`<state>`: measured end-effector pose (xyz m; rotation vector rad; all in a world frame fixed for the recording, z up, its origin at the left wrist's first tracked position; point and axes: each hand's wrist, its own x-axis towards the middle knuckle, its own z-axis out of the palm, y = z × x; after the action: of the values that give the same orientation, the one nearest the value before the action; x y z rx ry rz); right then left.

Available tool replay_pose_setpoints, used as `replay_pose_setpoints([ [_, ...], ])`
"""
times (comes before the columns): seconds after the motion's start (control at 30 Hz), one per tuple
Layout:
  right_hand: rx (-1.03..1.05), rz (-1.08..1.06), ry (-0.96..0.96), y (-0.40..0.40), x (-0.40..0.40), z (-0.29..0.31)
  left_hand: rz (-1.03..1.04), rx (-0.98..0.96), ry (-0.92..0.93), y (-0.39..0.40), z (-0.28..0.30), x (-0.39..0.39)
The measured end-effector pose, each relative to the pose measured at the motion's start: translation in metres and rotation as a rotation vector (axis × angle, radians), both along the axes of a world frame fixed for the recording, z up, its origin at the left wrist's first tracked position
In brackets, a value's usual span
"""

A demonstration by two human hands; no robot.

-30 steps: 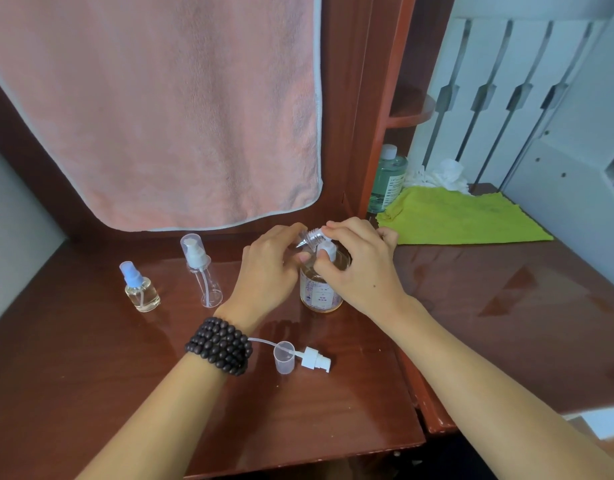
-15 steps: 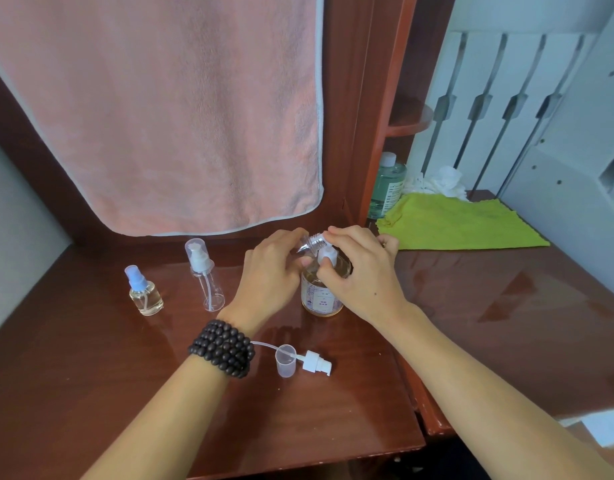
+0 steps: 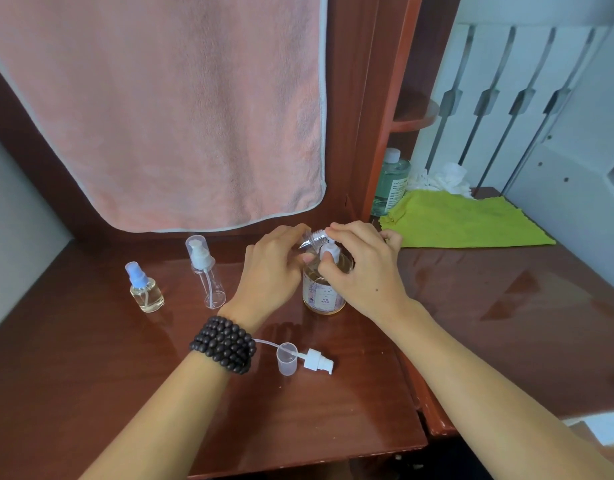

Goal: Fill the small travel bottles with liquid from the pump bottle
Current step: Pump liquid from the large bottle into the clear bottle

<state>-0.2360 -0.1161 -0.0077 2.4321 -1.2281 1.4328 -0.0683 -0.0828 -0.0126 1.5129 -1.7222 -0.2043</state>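
The amber pump bottle (image 3: 324, 292) stands on the wooden desk (image 3: 125, 375), just behind my wrists. My right hand (image 3: 362, 270) curls over its white pump head (image 3: 329, 252), fingers on top and thumb at the side. My left hand (image 3: 270, 271) grips a small clear travel bottle (image 3: 314, 239), tilted with its threaded neck at the pump's spout. Most of that bottle is hidden by my fingers. Its loose white pump top with tube (image 3: 316, 362) lies beside a clear cap (image 3: 287, 358) near my left wrist.
A small blue-topped spray bottle (image 3: 146, 289) with pale liquid and a tall clear capped pump bottle (image 3: 205, 271) stand at the left. A pink towel (image 3: 160, 116) hangs behind. At the right rear are a green bottle (image 3: 390, 181), a green cloth (image 3: 465, 220) and crumpled tissue (image 3: 440, 176).
Both hands stay at the pump bottle in the same grips. Only the view has shifted slightly.
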Motion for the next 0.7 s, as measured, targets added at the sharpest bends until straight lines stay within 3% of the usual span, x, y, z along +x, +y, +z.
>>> replay_pose_setpoints([
  [0.7,0.018,0.022,0.000,0.000,-0.002,0.001,-0.004,-0.021,-0.022,0.000,0.002,0.001],
])
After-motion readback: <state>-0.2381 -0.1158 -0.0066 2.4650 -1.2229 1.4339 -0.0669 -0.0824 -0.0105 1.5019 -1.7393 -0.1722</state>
